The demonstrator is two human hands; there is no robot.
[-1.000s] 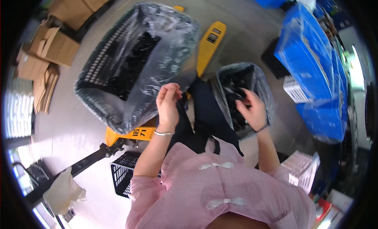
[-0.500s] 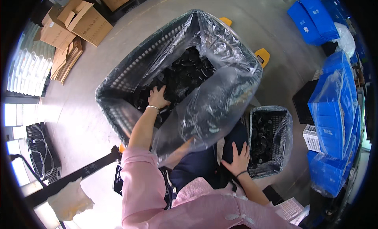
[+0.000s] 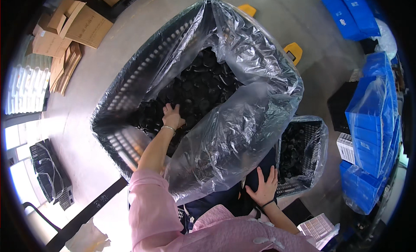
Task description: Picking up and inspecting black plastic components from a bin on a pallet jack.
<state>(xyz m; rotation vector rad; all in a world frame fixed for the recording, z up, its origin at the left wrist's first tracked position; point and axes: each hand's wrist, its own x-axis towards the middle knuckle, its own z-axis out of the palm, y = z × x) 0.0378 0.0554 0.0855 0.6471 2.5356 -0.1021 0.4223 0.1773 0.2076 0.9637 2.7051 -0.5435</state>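
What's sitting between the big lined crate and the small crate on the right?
In the head view, the big crate's clear plastic liner bulges over its near wall, filling the gap to the small crate. The right hand rests below it.

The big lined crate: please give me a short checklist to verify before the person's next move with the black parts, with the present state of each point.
1. Left hand reaches the black parts in the big lined crate: ok, it rests on the pile.
2. Left hand grips a part: cannot tell, the fingers are spread on top.
3. Clear plastic liner stays out of the opening: not ok, it sags over the near side.
4. Right hand is free: ok, it lies flat on the dark lap.
5. Small lined crate is within reach: ok, beside the right hand.
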